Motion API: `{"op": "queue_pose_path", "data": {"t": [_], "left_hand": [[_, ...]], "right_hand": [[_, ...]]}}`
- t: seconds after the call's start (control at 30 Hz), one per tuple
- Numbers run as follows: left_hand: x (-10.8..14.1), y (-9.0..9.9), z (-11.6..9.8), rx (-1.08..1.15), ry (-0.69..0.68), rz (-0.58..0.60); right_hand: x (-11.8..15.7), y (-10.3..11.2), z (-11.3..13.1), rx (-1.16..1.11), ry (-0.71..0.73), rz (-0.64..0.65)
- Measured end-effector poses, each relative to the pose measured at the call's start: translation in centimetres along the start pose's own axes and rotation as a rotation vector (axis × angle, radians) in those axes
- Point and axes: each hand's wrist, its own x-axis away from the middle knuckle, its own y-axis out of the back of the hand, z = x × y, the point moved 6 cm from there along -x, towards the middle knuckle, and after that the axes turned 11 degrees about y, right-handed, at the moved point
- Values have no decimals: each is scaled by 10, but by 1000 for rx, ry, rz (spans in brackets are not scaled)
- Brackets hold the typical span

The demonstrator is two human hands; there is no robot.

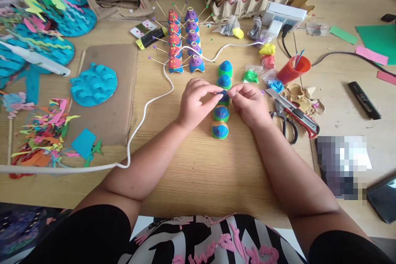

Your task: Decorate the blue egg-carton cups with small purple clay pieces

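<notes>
A row of painted egg-carton cups (220,130), blue on top and green below, lies on the table before me. The nearer cups carry small pinkish dots. My left hand (198,101) is at the left of the row's middle cup, thumb and forefinger pinched together over its blue top. From the right, my right hand (249,103) comes close to the same cup, its fingertips also pinched. Whatever sits between either set of fingertips is too small to make out. Beyond are a red egg-carton row (175,41) and a purple egg-carton row (192,37), with pins sticking out.
A white cable (145,111) crosses the table at left. Cardboard (123,90) bears a blue paper-covered disc (93,84), near paper scraps (43,140). At right lie a utility knife (297,113), scissors (291,128), clay packets (250,76) and a red cup (293,70).
</notes>
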Motion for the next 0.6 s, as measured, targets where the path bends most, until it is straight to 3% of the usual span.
{"op": "queue_pose_path", "data": {"t": [0.33,0.6], "left_hand": [[-2,-11,14,90,95,135],[-3,-15,20,136,188,205]], "right_hand": [[1,8,4,218,138,-31],[9,11,13,609,353,41]]}}
